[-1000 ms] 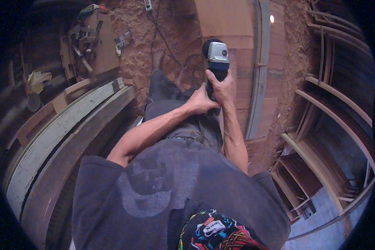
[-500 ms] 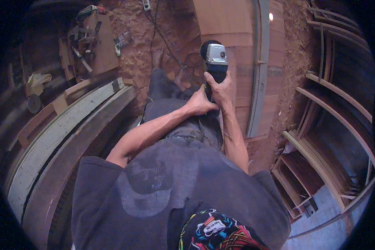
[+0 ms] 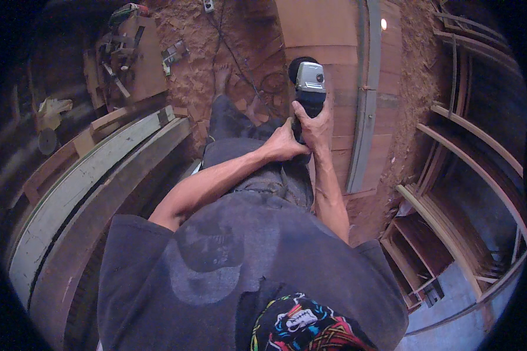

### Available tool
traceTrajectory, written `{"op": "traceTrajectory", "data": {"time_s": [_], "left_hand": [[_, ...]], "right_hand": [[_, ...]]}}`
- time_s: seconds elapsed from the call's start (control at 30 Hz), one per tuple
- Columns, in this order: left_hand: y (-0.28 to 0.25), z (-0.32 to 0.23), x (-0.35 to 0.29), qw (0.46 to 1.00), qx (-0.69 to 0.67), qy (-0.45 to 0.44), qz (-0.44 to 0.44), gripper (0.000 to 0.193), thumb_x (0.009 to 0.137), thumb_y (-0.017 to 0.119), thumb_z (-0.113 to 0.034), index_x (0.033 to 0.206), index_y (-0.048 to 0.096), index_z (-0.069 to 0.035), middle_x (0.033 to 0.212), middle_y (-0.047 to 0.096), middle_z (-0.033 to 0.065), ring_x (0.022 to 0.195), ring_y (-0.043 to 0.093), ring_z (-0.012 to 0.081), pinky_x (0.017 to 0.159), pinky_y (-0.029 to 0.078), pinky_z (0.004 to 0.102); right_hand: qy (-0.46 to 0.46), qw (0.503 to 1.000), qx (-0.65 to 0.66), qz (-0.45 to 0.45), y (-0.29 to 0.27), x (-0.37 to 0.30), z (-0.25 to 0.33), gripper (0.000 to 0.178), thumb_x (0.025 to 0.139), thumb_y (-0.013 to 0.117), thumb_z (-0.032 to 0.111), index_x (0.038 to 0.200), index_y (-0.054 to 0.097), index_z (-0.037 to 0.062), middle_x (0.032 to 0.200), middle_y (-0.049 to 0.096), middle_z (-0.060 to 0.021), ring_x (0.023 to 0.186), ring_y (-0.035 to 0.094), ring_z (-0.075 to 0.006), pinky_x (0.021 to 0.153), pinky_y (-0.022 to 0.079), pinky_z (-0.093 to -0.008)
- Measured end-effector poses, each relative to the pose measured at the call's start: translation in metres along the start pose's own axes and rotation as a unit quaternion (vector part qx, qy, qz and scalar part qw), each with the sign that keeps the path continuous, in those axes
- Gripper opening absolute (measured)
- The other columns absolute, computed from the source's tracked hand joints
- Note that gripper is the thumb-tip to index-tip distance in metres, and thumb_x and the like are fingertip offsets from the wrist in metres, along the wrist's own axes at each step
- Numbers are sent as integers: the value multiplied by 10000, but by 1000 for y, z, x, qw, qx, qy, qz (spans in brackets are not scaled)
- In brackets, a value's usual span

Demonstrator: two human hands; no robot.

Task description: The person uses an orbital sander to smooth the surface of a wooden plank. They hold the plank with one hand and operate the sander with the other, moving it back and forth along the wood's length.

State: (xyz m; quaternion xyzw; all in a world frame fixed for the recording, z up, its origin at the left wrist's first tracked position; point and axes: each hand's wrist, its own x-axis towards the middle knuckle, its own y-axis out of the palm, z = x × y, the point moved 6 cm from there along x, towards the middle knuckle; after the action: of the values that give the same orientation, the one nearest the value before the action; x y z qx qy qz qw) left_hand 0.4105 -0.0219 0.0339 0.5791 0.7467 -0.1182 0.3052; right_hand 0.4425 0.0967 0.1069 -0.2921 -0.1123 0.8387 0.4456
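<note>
An angle grinder (image 3: 311,79) with a silver head and a black body is held out in front of me, its dark round disc at the left of the head. My right hand (image 3: 316,124) is wrapped round the body just behind the head. Farther back, my left hand (image 3: 283,144) is closed round the rear part, its thumb pointing forward. The disc lies over the edge of a reddish-brown wooden panel (image 3: 341,96); whether it touches the wood I cannot tell. Most of the grinder's handle is hidden by my fingers.
A long grey bar (image 3: 363,128) runs along the panel. At left lie long beams (image 3: 93,175) and a board with hand tools (image 3: 140,64). A black cord (image 3: 234,55) crosses the shavings-covered floor near my bare feet. Wooden frames (image 3: 468,152) stand at right.
The grinder and my right hand have shifted slightly to the right over the panel. My left hand has stayed almost in place, and both grips are kept.
</note>
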Motion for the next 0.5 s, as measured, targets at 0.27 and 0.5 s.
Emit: {"op": "traceTrajectory", "data": {"time_s": [0.27,0.5], "left_hand": [[-4,-12,-1,999,8,-44,11,975,739,912,-242,1514,391,37,1422,613,185,1314,607,266,1133,472,395],[15,-40,18,996,80,-45,16,928,701,872,-322,1421,449,82,1148,727,242,988,744,340,879,594,422]], "right_hand": [[7,1000,-2,17,1,5,-1,641,839,888,445,1216,641,-9,1004,749,-141,862,729,-251,768,582,-403],[65,997,-32,-18,-34,25,-22,637,831,877,488,1156,654,-13,967,740,-133,832,723,-259,751,577,-407]]}}
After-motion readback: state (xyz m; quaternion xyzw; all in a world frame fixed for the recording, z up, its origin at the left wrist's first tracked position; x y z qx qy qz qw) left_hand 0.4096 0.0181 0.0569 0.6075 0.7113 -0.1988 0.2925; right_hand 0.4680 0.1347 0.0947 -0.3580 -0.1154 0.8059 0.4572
